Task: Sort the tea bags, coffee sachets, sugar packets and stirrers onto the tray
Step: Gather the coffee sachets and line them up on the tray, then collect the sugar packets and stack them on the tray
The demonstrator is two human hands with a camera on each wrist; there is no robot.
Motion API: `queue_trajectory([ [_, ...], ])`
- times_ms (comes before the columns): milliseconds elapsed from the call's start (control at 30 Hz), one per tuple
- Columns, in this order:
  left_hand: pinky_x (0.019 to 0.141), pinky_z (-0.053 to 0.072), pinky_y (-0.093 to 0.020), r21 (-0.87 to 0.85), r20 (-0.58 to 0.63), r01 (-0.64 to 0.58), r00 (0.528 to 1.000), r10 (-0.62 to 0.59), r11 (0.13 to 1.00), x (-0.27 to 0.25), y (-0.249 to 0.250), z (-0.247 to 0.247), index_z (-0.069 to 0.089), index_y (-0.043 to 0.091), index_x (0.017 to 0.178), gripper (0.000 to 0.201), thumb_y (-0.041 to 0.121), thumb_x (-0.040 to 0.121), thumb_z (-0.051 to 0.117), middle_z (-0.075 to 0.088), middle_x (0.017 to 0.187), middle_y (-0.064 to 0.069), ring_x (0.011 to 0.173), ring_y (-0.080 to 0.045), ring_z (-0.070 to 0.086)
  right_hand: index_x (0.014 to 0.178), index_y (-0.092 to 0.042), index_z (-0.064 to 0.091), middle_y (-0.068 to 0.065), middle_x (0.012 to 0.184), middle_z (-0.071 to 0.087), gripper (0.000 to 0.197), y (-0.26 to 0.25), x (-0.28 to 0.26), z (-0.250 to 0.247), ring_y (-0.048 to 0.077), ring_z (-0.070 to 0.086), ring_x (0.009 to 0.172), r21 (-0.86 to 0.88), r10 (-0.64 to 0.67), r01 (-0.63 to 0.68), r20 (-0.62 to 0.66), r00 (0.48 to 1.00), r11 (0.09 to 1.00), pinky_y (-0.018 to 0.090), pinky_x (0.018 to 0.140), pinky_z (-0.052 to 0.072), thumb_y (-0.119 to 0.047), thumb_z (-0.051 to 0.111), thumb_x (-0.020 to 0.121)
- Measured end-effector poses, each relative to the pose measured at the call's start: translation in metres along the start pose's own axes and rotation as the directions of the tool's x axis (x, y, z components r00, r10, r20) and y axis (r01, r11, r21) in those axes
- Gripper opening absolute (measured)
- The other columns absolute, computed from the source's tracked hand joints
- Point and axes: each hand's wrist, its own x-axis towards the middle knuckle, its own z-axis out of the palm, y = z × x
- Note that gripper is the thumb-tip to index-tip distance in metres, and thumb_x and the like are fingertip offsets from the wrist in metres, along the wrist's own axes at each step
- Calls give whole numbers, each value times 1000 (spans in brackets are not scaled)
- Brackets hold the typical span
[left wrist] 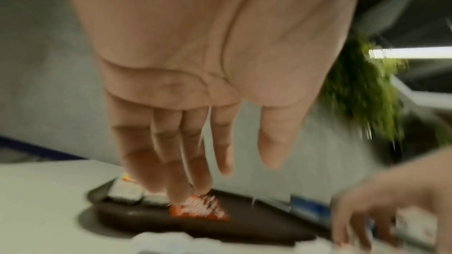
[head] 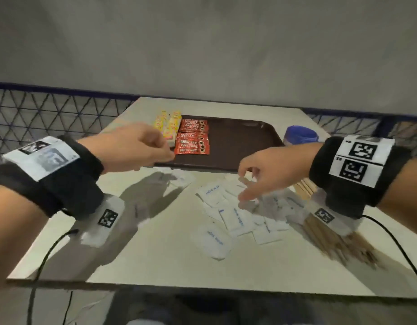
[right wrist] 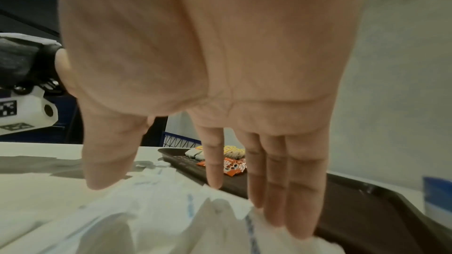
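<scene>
On the table [head: 170,254], the brown tray [head: 245,146] at the far edge holds yellow tea bags [head: 168,124] beside red coffee sachets [head: 193,139]. The left hand [head: 134,146] hovers empty over the sachets, fingers straight. The right hand [head: 268,170], fingers spread, reaches onto white sugar packets [head: 228,214] mid-table; wooden stirrers [head: 331,240] lie toward the right edge.

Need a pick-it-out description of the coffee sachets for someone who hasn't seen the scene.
Find the dark brown tray at the far side of the white table. On its left part lies a neat stack of coffee sachets, just right of the yellow tea bags. They are the only red packets in the scene, printed with white Nescafe lettering; the sugar packets off the tray are white.
</scene>
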Motion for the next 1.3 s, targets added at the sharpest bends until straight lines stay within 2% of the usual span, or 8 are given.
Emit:
queue_trajectory([
  [100,90,53,-36,459,129,53,984,-126,887,-26,-7,13,66,32,106,36,63,90,63,67,107,8,99,-14,63,137,-36,46,-6,127,52,81,3,-15,26,15,58,107,2,16,-16,-13,1000,1000,40,97,53,-84,62,74],
  [200,87,52,-33,563,146,111,962,-231,819,-46,-12,27,65,28,105,41,65,87,63,66,107,7,99,-15,61,138,-35,45,1,127,47,79,-2,-19,46,21,57,105,6,31,-31,-91,995,1000,42,94,55,-81,63,76],
  [533,82,49,-32,552,189,65,961,-201,832,-82,27,66,60,23,103,39,59,88,62,66,114,-1,103,-21,60,117,-20,60,6,109,59,38,-29,-10,72,24,60,97,56,-21,39,-299,954,998,39,84,55,-48,66,92],
  [700,90,50,-35,398,180,39,976,-120,917,-91,55,94,59,20,105,60,75,83,57,64,113,0,101,-19,58,106,-10,65,3,92,55,24,-39,-14,68,22,51,89,20,-72,86,-381,922,996,30,73,40,-31,66,96],
  [900,97,47,-45,356,152,41,983,-101,934,-101,58,126,46,28,104,48,70,82,51,47,104,3,107,-22,46,89,-8,64,11,89,61,20,-53,-13,62,31,62,79,59,-6,38,-458,889,998,36,75,56,5,50,92],
  [1033,114,36,-39,343,36,5,999,-18,939,-109,49,134,41,22,144,55,56,101,46,42,142,-1,137,-25,34,97,-7,73,11,93,68,18,-48,-10,63,26,66,79,240,97,27,-489,867,970,37,79,62,0,58,94],
  [1167,125,25,-40,316,-147,-93,978,145,944,-113,32,145,33,26,156,76,70,94,32,27,166,-1,154,-22,19,93,-12,80,5,90,71,10,-35,-21,63,18,68,83,620,241,152,-503,830,770,28,76,60,-12,70,94],
  [1300,120,29,-29,65,-340,-272,898,278,960,-116,25,158,40,27,152,69,67,94,38,35,159,10,147,-7,30,94,0,77,5,98,74,8,-40,-58,82,16,71,87,908,314,344,-408,857,240,19,64,57,-6,72,92],
])
